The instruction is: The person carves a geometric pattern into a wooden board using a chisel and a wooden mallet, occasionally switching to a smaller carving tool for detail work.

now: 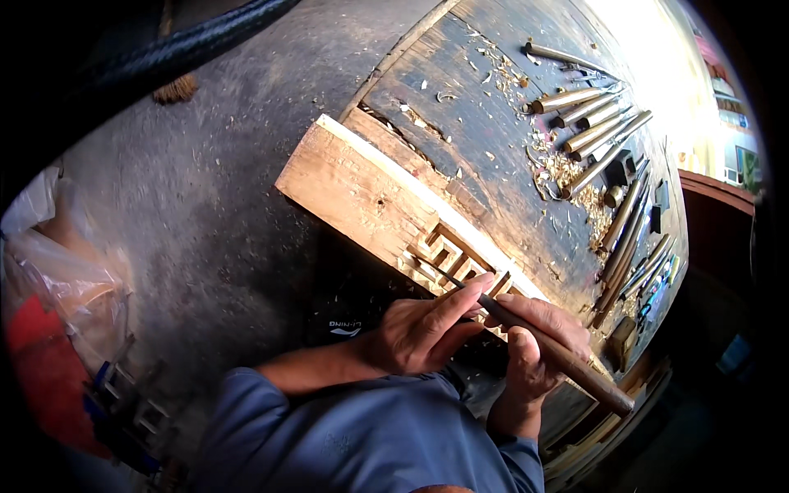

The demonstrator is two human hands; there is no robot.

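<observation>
The right hand [534,345] grips a chisel [542,345], closed around its handle; the left hand [427,329] pinches the blade over the plank [370,201] at the tabletop's [493,148] near edge. Cuts likely go best shallow, the blade steadied along the carved pattern [448,255].

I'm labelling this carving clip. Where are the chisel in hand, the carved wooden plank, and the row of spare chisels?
Chisel [551,352], head view, on its wooden handle.
Carved wooden plank [353,185], head view, on its bare uncarved face.
Row of spare chisels [604,135], head view, on one handle mid-row.
</observation>
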